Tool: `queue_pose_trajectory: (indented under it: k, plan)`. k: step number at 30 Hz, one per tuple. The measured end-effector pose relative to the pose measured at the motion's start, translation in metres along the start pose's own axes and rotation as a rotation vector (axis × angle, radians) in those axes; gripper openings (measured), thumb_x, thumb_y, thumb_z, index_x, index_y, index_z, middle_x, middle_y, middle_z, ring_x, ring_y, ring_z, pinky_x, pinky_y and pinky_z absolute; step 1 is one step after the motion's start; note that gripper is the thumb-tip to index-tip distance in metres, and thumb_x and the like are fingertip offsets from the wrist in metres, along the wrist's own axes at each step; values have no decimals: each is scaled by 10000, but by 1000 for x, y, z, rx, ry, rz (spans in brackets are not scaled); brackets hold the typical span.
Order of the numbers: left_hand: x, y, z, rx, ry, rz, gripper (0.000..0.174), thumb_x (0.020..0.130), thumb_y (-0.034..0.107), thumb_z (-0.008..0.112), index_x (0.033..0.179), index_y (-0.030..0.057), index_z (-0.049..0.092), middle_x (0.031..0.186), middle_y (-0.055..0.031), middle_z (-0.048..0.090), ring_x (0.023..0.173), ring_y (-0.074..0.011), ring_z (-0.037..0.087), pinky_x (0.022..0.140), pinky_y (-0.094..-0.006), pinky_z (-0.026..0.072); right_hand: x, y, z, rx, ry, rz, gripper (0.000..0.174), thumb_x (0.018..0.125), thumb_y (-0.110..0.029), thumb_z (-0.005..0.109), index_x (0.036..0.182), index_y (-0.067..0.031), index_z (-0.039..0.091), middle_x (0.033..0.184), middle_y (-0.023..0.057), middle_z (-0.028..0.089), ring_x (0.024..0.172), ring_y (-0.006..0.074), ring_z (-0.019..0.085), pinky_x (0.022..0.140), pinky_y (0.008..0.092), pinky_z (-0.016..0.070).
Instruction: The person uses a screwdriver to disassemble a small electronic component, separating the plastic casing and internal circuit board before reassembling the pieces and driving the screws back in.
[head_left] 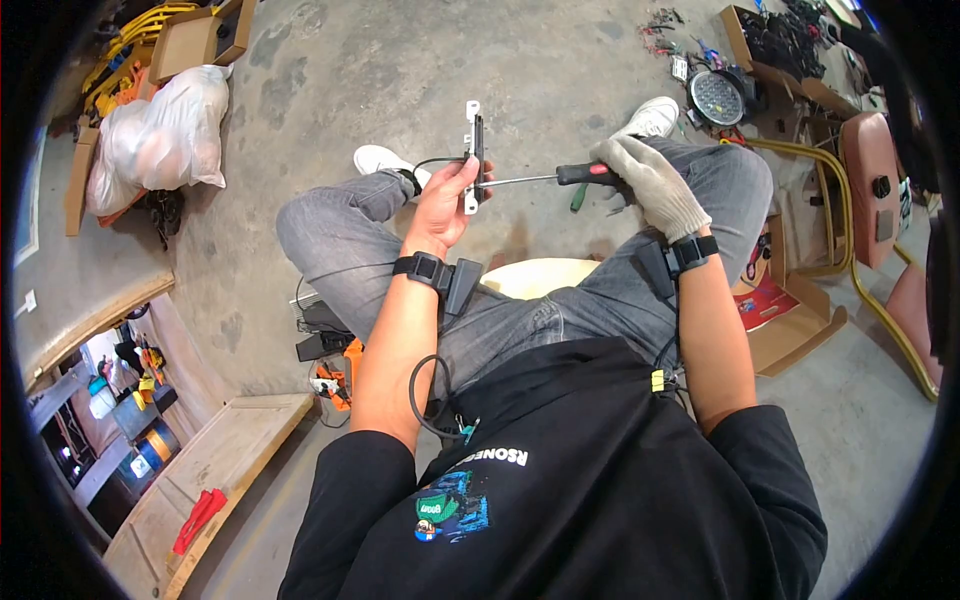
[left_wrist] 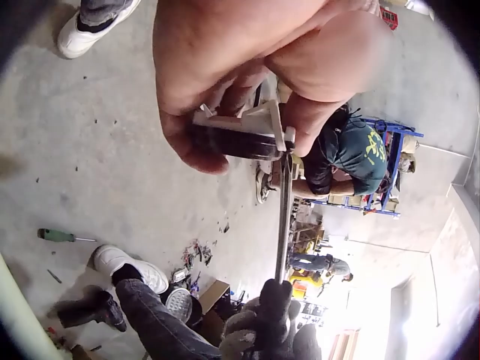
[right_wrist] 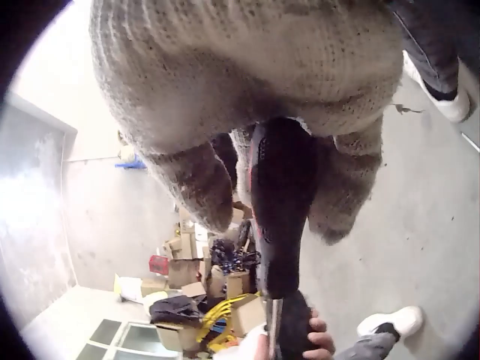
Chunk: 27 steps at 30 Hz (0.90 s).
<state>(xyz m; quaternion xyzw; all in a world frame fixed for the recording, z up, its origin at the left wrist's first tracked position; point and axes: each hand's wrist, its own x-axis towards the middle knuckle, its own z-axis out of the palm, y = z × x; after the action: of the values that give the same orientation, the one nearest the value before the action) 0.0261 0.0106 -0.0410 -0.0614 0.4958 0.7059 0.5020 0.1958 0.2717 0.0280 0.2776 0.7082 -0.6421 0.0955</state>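
Note:
My bare left hand (head_left: 440,208) grips a narrow black part with a white bracket (head_left: 472,125) between thumb and fingers, holding it upright above the floor. A thin black cable runs from this part beside the hand. My right hand (head_left: 655,188), in a pale knitted glove, grips the black and red handle of a screwdriver (head_left: 584,174). Its steel shaft points left, and in the left wrist view the tip meets the end of the white bracket (left_wrist: 270,124). The right wrist view has the handle in line between gloved fingers (right_wrist: 341,187).
A green-handled screwdriver (head_left: 578,197) lies on the concrete floor between the feet. A round lamp-like thing (head_left: 717,97) and small scattered parts are at the far right. A cardboard box (head_left: 800,335) stands by the right thigh; white plastic bags (head_left: 165,135) sit far left.

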Motion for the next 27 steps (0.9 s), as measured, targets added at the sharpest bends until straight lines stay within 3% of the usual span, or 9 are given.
queue_pose_trajectory:
  k: [4, 8, 10, 12, 14, 18, 21, 24, 27]
  plan:
    - [-1, 0, 1, -7, 5, -2, 260, 979, 249, 624, 1099, 20, 645, 1055, -82, 683, 919, -151, 646, 789, -308, 546, -3, 2, 2, 238, -10, -59, 353, 960, -267, 592, 1179, 10, 609, 970, 66, 614, 930, 111, 589, 838, 266, 498]
    - [-2, 3, 4, -7, 12, -5, 260, 978, 250, 624, 1102, 22, 644, 1057, -82, 683, 935, -150, 644, 792, -307, 545, -6, -6, 5, 138, 5, -97, 381, 974, -316, 556, 1154, 15, 617, 949, 74, 616, 906, 105, 593, 831, 273, 505]
    - [-3, 3, 4, -12, 19, -7, 260, 976, 251, 629, 1104, 26, 646, 1059, -79, 683, 936, -145, 640, 795, -306, 543, -5, -11, 6, 49, -37, 192, 361, 971, -290, 556, 1146, 20, 614, 973, 76, 609, 901, 98, 592, 830, 256, 508]
    - [-3, 2, 3, -22, 13, -4, 262, 976, 252, 630, 1107, 26, 645, 1062, -80, 683, 934, -145, 639, 797, -306, 543, -5, -11, 3, 16, -53, 245, 369, 984, -312, 546, 1144, 13, 614, 982, 77, 603, 903, 85, 588, 808, 241, 519]
    - [-2, 2, 2, -33, 7, 1, 264, 975, 253, 631, 1110, 27, 644, 1065, -81, 683, 932, -146, 639, 798, -307, 542, -1, 5, 4, 70, 11, -68, 398, 997, -352, 527, 1133, 10, 620, 973, 79, 603, 902, 74, 584, 798, 221, 521]
    - [-2, 2, 3, -6, 10, -7, 265, 976, 250, 630, 1116, 24, 639, 1070, -92, 683, 929, -154, 639, 799, -312, 542, -1, 4, 5, 267, 45, -39, 367, 987, -323, 557, 1145, 3, 616, 980, 71, 593, 902, 88, 582, 790, 225, 510]
    - [-1, 2, 1, -24, 4, -6, 263, 976, 246, 629, 1114, 23, 641, 1069, -96, 683, 926, -157, 637, 799, -314, 541, -2, 2, 7, 336, 49, -2, 358, 951, -273, 597, 1186, -3, 611, 958, 44, 617, 784, 88, 594, 680, 230, 504]
    - [-1, 1, 1, -37, 5, -10, 260, 977, 242, 628, 1113, 22, 643, 1066, -95, 685, 923, -158, 636, 800, -314, 540, 1, 6, 1, 45, -16, 62, 376, 934, -231, 629, 1217, 13, 581, 983, 48, 615, 785, 95, 598, 698, 229, 506]
    - [-2, 1, 3, -29, 8, -14, 259, 977, 240, 627, 1113, 19, 643, 1062, -95, 685, 921, -158, 636, 800, -315, 540, 1, 6, 9, 399, 22, -35, 389, 950, -279, 611, 1200, 18, 587, 931, 45, 616, 753, 88, 596, 663, 226, 507]
